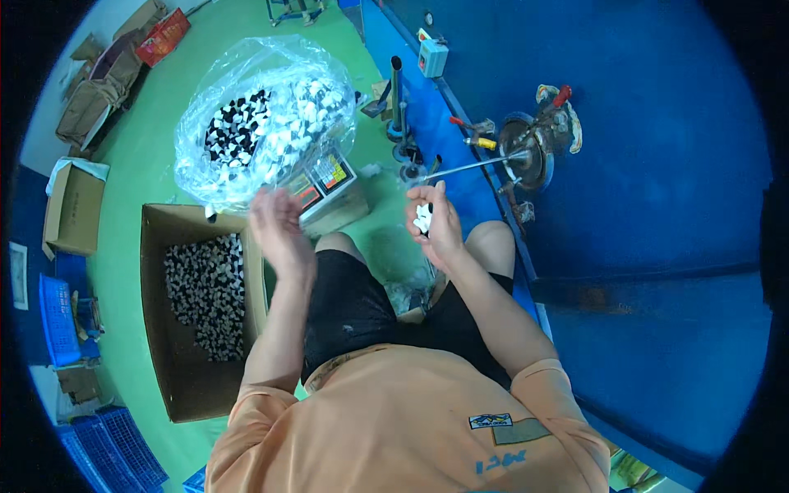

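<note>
Black-and-white lobed pcs (423,218), a small clutch of them, sit in my R hand (436,223), its fingers curled round them, thumb side up, raised over my R knee (491,245). My L hand (279,223) is up over the near corner of the open cardboard box (189,384), close to the lower edge of the clear plastic bag (246,66); it's motion-blurred, so can't tell if the fingers hold anything.

More of the same kind: a loose heap (205,292) covers much of the box floor to my L, and a big pile (234,127) fills the bag ahead, partly veiled by the plastic. Bag sits by/against a boxy unit (345,209) w/ a red & yellow label panel, just beyond my L knee.

On my R, the blue bench (641,222) w/ a round metal fixture (524,156) on it near the edge; red-handled clamp (563,96) above that, yellow handle (485,144) to its L, thin metal rod (468,170) running from the fixture out past the bench edge, ending just above my R hand. Sm. switch box (433,59) further up the same edge.

Far L, on the green floor (123,185): another cardboard box (78,209), blue plastic basket (57,320), red crate (164,37) up top.
</note>
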`<action>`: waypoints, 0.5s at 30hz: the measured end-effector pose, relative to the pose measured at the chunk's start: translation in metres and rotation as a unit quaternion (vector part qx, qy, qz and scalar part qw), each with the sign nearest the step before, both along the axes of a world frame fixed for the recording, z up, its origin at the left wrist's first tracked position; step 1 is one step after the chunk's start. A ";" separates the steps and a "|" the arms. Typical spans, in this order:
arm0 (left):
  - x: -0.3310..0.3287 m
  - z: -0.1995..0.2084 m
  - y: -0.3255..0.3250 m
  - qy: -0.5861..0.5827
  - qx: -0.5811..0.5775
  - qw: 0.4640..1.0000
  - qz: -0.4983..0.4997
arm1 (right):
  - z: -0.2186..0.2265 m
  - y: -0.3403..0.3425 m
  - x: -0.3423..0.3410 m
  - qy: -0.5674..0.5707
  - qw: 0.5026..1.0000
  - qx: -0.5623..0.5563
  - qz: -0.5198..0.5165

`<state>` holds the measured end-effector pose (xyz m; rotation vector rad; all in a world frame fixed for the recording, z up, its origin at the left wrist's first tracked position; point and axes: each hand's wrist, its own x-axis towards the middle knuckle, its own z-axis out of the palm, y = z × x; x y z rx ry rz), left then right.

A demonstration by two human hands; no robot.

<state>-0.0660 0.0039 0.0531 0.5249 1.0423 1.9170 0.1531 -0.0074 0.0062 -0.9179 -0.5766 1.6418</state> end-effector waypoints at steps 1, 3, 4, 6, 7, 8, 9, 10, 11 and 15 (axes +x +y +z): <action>0.003 -0.012 -0.007 0.116 -0.030 0.990 -0.069 | 0.000 0.000 -0.003 -0.006 1.000 0.005 0.016; 0.026 -0.024 -0.014 0.274 -0.080 0.926 -0.248 | 0.000 0.002 -0.008 -0.022 0.999 0.015 0.043; 0.038 -0.030 -0.015 0.350 -0.065 0.878 -0.321 | 0.001 0.002 -0.010 -0.030 0.998 0.021 0.056; 0.067 -0.035 -0.017 0.370 -0.003 0.876 -0.309 | -0.001 0.003 -0.016 -0.072 0.996 0.027 0.047; 0.071 -0.037 -0.015 0.369 -0.002 0.876 -0.310 | -0.001 0.003 -0.019 -0.113 0.992 0.034 0.037; 0.075 -0.038 -0.011 0.420 0.025 0.857 -0.299 | -0.001 0.003 -0.021 -0.155 0.987 0.041 0.027; 0.077 -0.040 -0.006 0.468 0.052 0.834 -0.287 | -0.001 0.002 -0.021 -0.196 0.979 0.048 0.017; 0.078 -0.037 -0.003 0.468 0.054 0.834 -0.289 | -0.001 0.002 -0.019 -0.197 0.979 0.047 0.015; 0.078 -0.034 0.001 0.491 0.027 0.810 -0.319 | -0.002 0.002 -0.018 -0.200 0.978 0.051 0.015; 0.075 -0.027 0.012 0.557 -0.052 0.726 -0.400 | -0.010 0.000 -0.011 -0.209 0.976 0.065 0.016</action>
